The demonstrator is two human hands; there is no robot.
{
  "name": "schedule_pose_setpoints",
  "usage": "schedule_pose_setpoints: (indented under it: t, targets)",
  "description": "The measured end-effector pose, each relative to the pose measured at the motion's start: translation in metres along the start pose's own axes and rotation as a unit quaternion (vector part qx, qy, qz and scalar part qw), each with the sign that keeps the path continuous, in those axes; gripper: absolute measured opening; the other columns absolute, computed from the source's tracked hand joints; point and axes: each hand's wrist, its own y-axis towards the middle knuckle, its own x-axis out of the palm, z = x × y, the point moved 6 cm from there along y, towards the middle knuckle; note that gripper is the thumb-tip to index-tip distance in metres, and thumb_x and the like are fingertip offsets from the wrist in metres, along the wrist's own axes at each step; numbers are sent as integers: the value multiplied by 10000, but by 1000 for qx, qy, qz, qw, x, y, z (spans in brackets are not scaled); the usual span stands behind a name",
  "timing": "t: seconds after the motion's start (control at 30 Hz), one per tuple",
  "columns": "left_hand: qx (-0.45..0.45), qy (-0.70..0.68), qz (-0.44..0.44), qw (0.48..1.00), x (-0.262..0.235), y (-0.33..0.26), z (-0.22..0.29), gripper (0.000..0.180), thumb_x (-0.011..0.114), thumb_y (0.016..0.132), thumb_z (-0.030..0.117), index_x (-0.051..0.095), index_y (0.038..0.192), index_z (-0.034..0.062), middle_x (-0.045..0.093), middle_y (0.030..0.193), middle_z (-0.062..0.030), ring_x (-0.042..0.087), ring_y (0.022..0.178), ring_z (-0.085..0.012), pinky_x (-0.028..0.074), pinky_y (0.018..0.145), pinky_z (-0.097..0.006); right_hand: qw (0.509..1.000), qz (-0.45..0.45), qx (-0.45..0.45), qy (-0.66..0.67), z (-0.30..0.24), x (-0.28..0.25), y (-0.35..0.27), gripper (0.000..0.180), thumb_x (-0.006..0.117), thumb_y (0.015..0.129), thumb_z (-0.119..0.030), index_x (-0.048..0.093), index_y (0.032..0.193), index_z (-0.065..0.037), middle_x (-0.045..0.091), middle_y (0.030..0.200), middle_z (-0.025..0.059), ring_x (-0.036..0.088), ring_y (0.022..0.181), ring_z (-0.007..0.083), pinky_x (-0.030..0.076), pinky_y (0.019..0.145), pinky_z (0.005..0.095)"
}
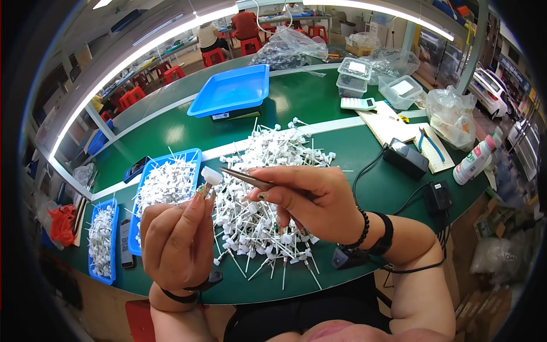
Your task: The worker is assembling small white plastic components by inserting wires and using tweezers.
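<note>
Between the thumb and fingers of my left hand (175,242) is a small white-headed part (211,175), its head pointing up. My right hand (316,202) is closed around dark metal tweezers (248,179), whose tips reach close to the white head; whether they touch it I cannot tell. Below and behind both hands spreads a large loose pile of similar white-headed parts with thin metal stems (259,228). Beside my left hand, a blue tray (198,155) is heaped with the same parts. Farther left stands a narrower blue tray (115,239), filled with them too.
A blue tray (231,94) rests on a dark box at the back. Clear plastic boxes (351,85), a calculator (358,104), notebooks (383,126), pliers (423,139), a black adapter (405,158) with cables and a spray bottle (474,161) lie rightward. A phone (126,242) lies left.
</note>
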Motion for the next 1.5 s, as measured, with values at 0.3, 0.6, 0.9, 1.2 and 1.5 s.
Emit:
schedule_pose_setpoints:
  t: [0.3,0.6,0.9,1.2,1.5]
  targets:
    - [3,0,-3,1000,1,0,0,332,740,651,-79,645,963,-18,561,771,-64,522,626,-182,425,522,-265,1000,-6,8,12,3,-1,0,268,589,837,-3,610,1104,-16,671,804,64,564,536,42,461,483,178]
    - [-4,-9,-7,1000,1,-1,1,329,740,650,-80,647,959,-19,562,771,-62,524,628,-180,430,526,-265,999,-5,12,29,5,-1,0,266,590,837,-1,613,1101,-21,669,809,59,561,540,38,457,480,176]
    - [6,3,-7,1000,0,-1,0,352,743,643,-84,644,974,-14,556,788,-59,524,637,-183,433,534,-268,1000,-7,4,23,4,0,0,258,588,834,9,621,1088,-20,671,824,67,570,538,45,466,476,182]
    - [-3,1,-14,1000,3,-1,-1,356,742,642,-87,644,975,-9,563,796,-60,521,641,-185,436,538,-265,999,14,-4,33,8,-3,0,246,593,830,8,626,1073,-16,673,821,66,575,535,41,470,477,176]
    - [-2,-1,-6,1000,-1,-1,0,346,741,645,-87,646,969,-9,564,793,-60,522,645,-183,435,540,-263,1000,-3,-13,16,7,1,-1,248,584,827,21,631,1068,-19,674,809,61,570,526,40,463,468,178]
